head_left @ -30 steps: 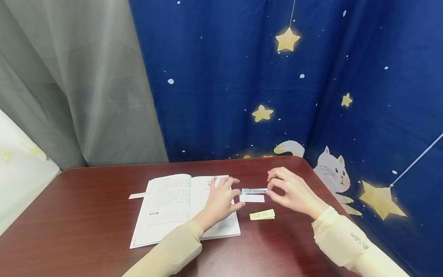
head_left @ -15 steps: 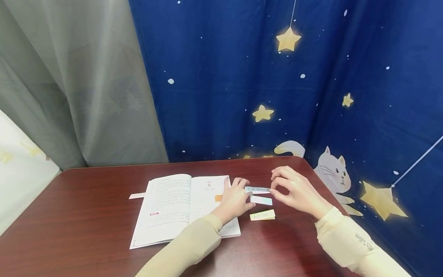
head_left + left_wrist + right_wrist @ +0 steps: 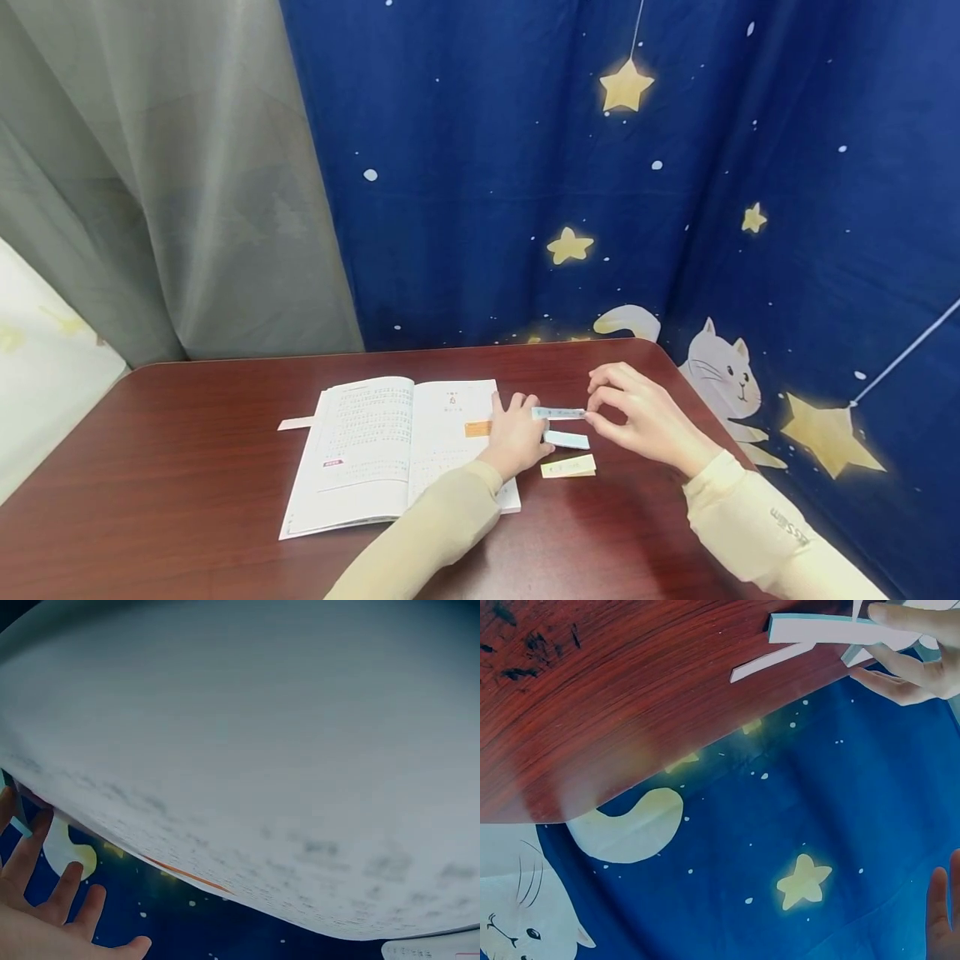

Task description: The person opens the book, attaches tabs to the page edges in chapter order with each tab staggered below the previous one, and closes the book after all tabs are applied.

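Over the right page of an open book (image 3: pixel 367 458), my left hand (image 3: pixel 517 435) reaches past the edge. Its thumb and fingers pinch the left end of a light blue paper strip (image 3: pixel 567 439). In the right wrist view this paper strip (image 3: pixel 817 630) is raised between thumb and fingers. Just beyond lies a second blue strip with handwriting (image 3: pixel 558 413). My right hand (image 3: pixel 645 414) curls its thumb and index finger together at that strip's right end; the right wrist view does not show this contact. An orange strip (image 3: pixel 477 429) lies partly under my left hand.
A folded yellow strip (image 3: pixel 567 467) lies nearer on the brown table (image 3: pixel 187 467). A white strip (image 3: pixel 295 423) sticks out from the book's left side. Behind the table hang a grey curtain (image 3: pixel 180 183) and a blue star-patterned one (image 3: pixel 480 167).
My left hand has shifted right across the page, uncovering the orange strip; the nearer blue strip has moved right with it. My right hand and the farther strip have shifted slightly right.
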`<state>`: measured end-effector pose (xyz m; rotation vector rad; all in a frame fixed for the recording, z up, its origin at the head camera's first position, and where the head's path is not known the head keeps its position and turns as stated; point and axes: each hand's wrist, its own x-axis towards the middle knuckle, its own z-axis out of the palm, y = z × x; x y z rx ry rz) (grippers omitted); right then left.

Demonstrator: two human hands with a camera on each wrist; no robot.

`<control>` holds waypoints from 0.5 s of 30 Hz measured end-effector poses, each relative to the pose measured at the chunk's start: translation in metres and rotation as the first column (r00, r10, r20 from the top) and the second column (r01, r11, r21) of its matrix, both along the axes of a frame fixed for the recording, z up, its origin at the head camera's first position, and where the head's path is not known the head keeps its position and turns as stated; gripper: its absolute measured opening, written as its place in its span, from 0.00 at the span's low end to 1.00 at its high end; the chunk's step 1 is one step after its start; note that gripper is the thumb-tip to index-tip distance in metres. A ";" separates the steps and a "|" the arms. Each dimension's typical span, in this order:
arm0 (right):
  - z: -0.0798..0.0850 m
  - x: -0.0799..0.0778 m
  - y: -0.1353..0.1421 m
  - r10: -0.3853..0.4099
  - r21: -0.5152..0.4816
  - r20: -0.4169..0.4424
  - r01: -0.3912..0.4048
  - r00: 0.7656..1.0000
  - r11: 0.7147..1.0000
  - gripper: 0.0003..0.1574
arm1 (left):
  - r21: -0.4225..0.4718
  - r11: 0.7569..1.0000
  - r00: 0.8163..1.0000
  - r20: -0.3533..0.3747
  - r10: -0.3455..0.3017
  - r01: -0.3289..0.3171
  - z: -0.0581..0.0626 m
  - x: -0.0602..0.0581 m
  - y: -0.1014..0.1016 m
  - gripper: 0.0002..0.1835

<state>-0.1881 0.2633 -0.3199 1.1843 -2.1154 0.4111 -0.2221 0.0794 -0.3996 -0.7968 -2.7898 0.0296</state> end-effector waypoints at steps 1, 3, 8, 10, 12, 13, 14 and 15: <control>0.000 0.000 0.000 0.001 0.001 0.001 -0.001 1.000 1.000 0.05 | -0.011 1.000 1.000 0.008 0.004 -0.004 -0.001 0.000 0.001 0.13; 0.000 0.000 -0.001 0.004 0.003 0.003 -0.004 1.000 1.000 0.05 | -0.022 1.000 1.000 0.018 0.011 -0.011 -0.002 0.000 0.002 0.12; 0.000 0.000 -0.002 0.002 0.008 0.011 -0.003 1.000 1.000 0.05 | -0.043 0.999 1.000 0.006 0.025 -0.025 -0.006 -0.001 0.005 0.11; -0.001 0.000 -0.003 0.002 0.010 0.012 -0.002 1.000 1.000 0.04 | -0.056 0.998 1.000 0.003 0.025 -0.025 -0.008 -0.001 0.005 0.10; -0.001 0.000 -0.003 0.003 0.011 0.014 -0.003 1.000 1.000 0.04 | -0.066 0.997 1.000 0.008 0.028 -0.028 -0.008 0.000 0.006 0.11; -0.001 0.000 -0.003 0.003 0.012 0.015 -0.003 1.000 1.000 0.04 | -0.065 0.997 1.000 0.009 0.029 -0.029 -0.008 0.001 0.006 0.11; -0.001 0.000 -0.003 0.003 0.012 0.016 -0.003 1.000 1.000 0.04 | -0.065 0.997 0.999 0.008 0.031 -0.030 -0.008 0.001 0.005 0.11; -0.001 0.000 -0.004 0.003 0.013 0.017 -0.004 1.000 1.000 0.04 | -0.064 0.997 0.999 0.008 0.033 -0.033 -0.007 0.002 0.005 0.11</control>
